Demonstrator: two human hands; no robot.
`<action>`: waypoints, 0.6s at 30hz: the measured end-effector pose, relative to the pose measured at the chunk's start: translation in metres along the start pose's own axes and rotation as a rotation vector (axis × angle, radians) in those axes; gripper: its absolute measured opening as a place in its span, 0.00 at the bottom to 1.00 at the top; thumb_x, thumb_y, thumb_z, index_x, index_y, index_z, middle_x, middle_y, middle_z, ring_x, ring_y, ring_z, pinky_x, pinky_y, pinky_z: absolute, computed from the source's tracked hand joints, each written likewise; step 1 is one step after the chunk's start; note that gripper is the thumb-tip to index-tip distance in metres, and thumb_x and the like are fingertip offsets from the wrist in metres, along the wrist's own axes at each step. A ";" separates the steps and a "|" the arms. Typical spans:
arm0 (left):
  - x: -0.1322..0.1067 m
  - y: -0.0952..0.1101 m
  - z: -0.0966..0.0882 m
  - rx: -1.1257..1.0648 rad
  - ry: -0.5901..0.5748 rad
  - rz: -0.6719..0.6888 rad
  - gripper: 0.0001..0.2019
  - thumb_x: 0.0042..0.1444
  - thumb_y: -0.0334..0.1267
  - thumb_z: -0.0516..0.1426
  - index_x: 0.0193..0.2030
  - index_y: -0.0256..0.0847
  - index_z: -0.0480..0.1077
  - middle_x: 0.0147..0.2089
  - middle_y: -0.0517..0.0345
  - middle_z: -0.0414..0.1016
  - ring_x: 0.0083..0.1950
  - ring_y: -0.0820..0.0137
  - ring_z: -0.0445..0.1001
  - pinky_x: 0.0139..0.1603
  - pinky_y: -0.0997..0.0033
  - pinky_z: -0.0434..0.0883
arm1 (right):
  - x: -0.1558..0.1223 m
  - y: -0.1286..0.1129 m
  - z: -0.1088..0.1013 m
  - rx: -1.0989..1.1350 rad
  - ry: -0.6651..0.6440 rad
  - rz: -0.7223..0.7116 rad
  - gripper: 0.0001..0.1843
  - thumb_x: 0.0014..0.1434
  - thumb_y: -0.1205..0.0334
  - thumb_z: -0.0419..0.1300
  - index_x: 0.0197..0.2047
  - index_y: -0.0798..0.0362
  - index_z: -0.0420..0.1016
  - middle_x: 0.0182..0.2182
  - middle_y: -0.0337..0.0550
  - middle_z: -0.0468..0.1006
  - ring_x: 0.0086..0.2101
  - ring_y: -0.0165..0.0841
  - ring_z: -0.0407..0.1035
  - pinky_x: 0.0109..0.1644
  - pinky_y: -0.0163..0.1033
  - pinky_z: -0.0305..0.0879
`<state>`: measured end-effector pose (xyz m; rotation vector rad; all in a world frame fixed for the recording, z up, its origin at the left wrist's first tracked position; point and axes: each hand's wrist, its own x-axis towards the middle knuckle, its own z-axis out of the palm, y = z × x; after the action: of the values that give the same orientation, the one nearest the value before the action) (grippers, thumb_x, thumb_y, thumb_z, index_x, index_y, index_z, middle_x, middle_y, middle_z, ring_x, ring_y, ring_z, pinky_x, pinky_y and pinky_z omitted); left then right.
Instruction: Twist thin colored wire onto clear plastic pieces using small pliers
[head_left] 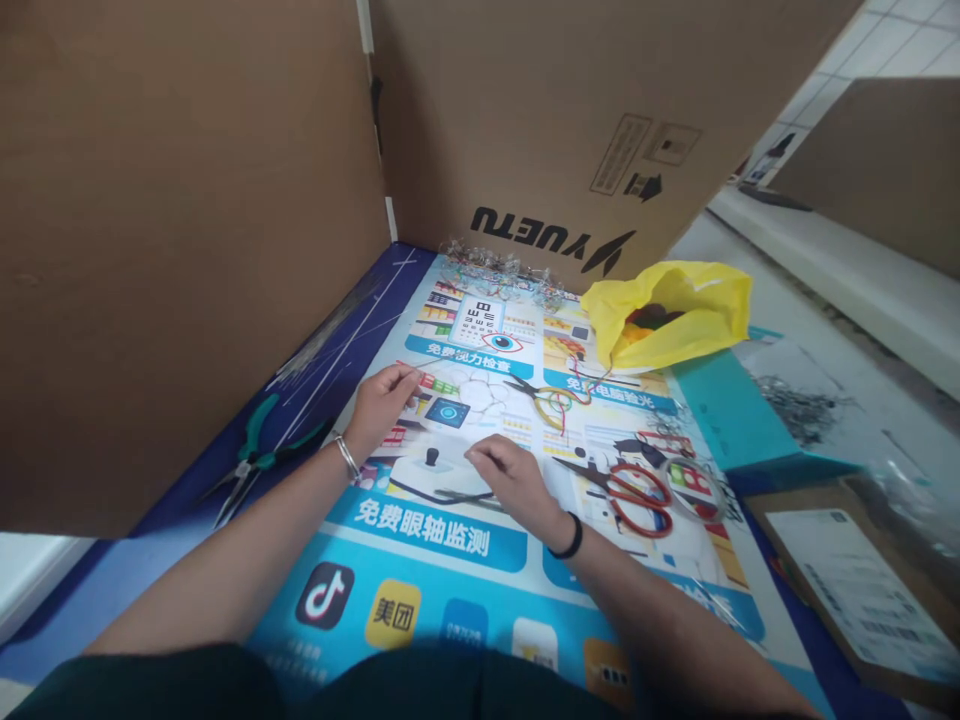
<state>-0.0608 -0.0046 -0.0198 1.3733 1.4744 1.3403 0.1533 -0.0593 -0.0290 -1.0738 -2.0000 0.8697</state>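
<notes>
My left hand (382,402) is closed in a pinch above the printed poster; a thin wire or thread may be at its fingertips, too fine to make out. My right hand (516,482) is also closed, thumb against the fingers, and whatever it pinches does not show. Just beneath it lies a thin dark tool (459,495), partly covered by the hand. Small scissors with yellowish handles (551,402) rest beyond my right hand. Red-handled scissors (637,497) lie to its right, beside a round clear roll (694,490). Green-handled pliers (256,455) lie left of my left forearm.
Tall cardboard panels (525,120) wall off the left and back. Tangled wire pieces (506,270) line the back edge. A yellow bag (675,315), a teal sheet (739,410), a dark wire heap (799,410) and a labelled cardboard box (862,590) stand right. Straight wires (322,335) lie left.
</notes>
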 end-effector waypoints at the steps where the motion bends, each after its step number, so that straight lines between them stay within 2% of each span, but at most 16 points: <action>1: 0.001 -0.001 0.000 -0.014 0.010 -0.011 0.11 0.53 0.45 0.55 0.32 0.39 0.71 0.24 0.63 0.69 0.23 0.77 0.65 0.26 0.78 0.63 | 0.001 0.000 -0.001 0.019 0.005 0.029 0.10 0.62 0.60 0.51 0.33 0.52 0.71 0.29 0.40 0.73 0.31 0.29 0.67 0.36 0.34 0.62; 4: 0.002 -0.003 0.000 -0.028 0.013 -0.026 0.12 0.54 0.46 0.54 0.33 0.39 0.72 0.25 0.62 0.69 0.24 0.76 0.65 0.27 0.77 0.63 | 0.000 -0.001 0.000 -0.042 -0.067 0.008 0.07 0.60 0.63 0.54 0.33 0.52 0.72 0.30 0.39 0.73 0.32 0.29 0.67 0.37 0.34 0.62; 6: 0.001 -0.003 0.000 -0.012 0.006 -0.030 0.13 0.54 0.47 0.54 0.34 0.39 0.72 0.26 0.62 0.69 0.25 0.76 0.66 0.27 0.77 0.64 | -0.002 -0.003 0.002 -0.159 -0.159 -0.101 0.05 0.58 0.62 0.56 0.34 0.52 0.72 0.30 0.40 0.74 0.34 0.31 0.67 0.40 0.35 0.61; 8: 0.000 -0.003 0.000 0.042 -0.001 -0.026 0.13 0.54 0.47 0.53 0.36 0.40 0.72 0.27 0.62 0.69 0.27 0.74 0.67 0.29 0.76 0.65 | -0.005 -0.005 0.005 -0.297 -0.212 -0.187 0.06 0.56 0.59 0.58 0.35 0.52 0.73 0.34 0.42 0.74 0.37 0.33 0.66 0.43 0.38 0.60; 10: 0.000 -0.005 0.000 0.115 0.006 0.007 0.14 0.55 0.47 0.53 0.41 0.41 0.71 0.30 0.61 0.71 0.30 0.72 0.69 0.33 0.74 0.67 | -0.008 -0.007 0.008 -0.411 -0.243 -0.203 0.10 0.56 0.55 0.58 0.38 0.51 0.73 0.36 0.43 0.73 0.38 0.34 0.66 0.43 0.39 0.59; 13: 0.007 -0.008 0.000 0.224 -0.028 0.117 0.15 0.55 0.46 0.52 0.44 0.40 0.70 0.42 0.54 0.74 0.40 0.67 0.72 0.42 0.69 0.68 | -0.009 -0.009 0.009 -0.477 -0.279 -0.194 0.11 0.58 0.54 0.56 0.40 0.51 0.72 0.36 0.42 0.73 0.39 0.34 0.65 0.43 0.38 0.58; 18: 0.035 -0.013 0.004 0.704 -0.121 0.404 0.15 0.53 0.41 0.54 0.47 0.40 0.70 0.52 0.48 0.68 0.53 0.59 0.65 0.56 0.59 0.61 | -0.008 -0.009 0.007 -0.489 -0.286 -0.193 0.10 0.58 0.55 0.55 0.41 0.50 0.72 0.36 0.41 0.73 0.38 0.33 0.65 0.43 0.38 0.58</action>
<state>-0.0670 0.0311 -0.0282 2.2524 1.7261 0.9547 0.1473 -0.0722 -0.0275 -1.0273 -2.5948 0.4583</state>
